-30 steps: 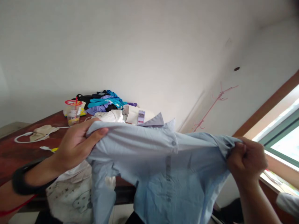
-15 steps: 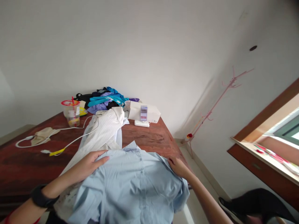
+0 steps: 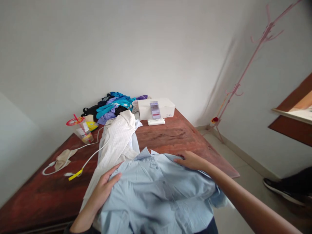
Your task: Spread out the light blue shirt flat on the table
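On table [image 3: 170, 136], pale blue buttoned shirt [image 3: 158, 191], spread, rumpled

A dark red wooden table [image 3: 170, 136] carries a light blue shirt [image 3: 156, 195] at its near edge, partly over a cream striped shirt [image 3: 117, 143]. Farther back lie a clothes pile [image 3: 114, 104], a white box [image 3: 158, 109], a plastic cup [image 3: 83, 130] and a white cable [image 3: 80, 164].

Bare table [image 3: 175, 136] is left open at 1 o'clock from the light blue shirt [image 3: 156, 191], up to the white box [image 3: 157, 109]. 12 o'clock is blocked by the striped white shirt [image 3: 117, 139], with the clothes pile [image 3: 114, 104] behind. At 10 o'clock, a white cable [image 3: 80, 162] and drink cup [image 3: 83, 130] are in the way.
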`<state>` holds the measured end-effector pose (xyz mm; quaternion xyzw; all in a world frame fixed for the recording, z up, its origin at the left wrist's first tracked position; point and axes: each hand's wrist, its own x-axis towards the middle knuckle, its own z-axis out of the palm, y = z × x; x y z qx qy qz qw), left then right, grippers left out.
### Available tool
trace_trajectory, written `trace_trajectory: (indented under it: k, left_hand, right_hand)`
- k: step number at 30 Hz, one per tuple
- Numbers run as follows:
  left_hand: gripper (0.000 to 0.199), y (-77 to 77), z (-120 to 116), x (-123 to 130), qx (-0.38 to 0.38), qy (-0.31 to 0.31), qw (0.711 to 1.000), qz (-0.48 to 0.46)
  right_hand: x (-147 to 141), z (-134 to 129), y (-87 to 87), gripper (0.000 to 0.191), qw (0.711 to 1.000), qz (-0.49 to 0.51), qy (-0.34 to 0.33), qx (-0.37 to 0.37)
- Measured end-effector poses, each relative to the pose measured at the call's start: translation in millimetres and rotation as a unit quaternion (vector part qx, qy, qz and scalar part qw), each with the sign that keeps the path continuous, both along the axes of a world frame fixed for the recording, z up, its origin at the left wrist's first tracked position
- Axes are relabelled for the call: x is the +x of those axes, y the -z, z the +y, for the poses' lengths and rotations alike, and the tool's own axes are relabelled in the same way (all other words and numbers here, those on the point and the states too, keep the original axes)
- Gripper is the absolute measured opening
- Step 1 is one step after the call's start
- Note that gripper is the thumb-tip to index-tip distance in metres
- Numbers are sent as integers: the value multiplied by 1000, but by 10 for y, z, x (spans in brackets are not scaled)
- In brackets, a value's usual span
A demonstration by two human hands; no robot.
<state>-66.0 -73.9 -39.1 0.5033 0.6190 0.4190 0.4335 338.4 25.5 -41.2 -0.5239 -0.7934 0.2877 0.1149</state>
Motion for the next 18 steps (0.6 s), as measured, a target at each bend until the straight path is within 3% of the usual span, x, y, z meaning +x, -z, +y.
trace_trajectory:
  k: [3, 7, 9, 11, 13, 15, 17, 18]
  left_hand:
    - [73, -28, 10, -3, -24, -9, 1000, 12]
    - [63, -146, 75, 9, -67, 73, 995, 28]
    - [59, -270, 117, 25, -56, 113, 991, 49]
    - [53, -433, 143, 50, -5, 127, 988, 84]
    - [47, -599, 139, 79, 101, 87, 983, 125]
    - [43, -713, 112, 106, 242, -23, 958, 153]
    - [49, -741, 93, 127, 350, -144, 909, 172]
    - [55, -725, 97, 135, 359, -162, 899, 191]
  right_hand:
    - [16, 83, 53, 45, 997, 73, -24, -8]
    - [152, 121, 42, 49, 987, 144, 40, 58]
    - [221, 62, -102, 49, 976, 168, 81, 116]
    - [256, -93, -355, 48, 956, 191, 124, 186]
    - [257, -341, -654, 44, 915, 215, 188, 284]
    - [250, -618, -897, 30, 843, 231, 257, 413]
    - [268, -819, -997, 22, 764, 230, 278, 534]
    - [291, -864, -987, 21, 749, 219, 256, 571]
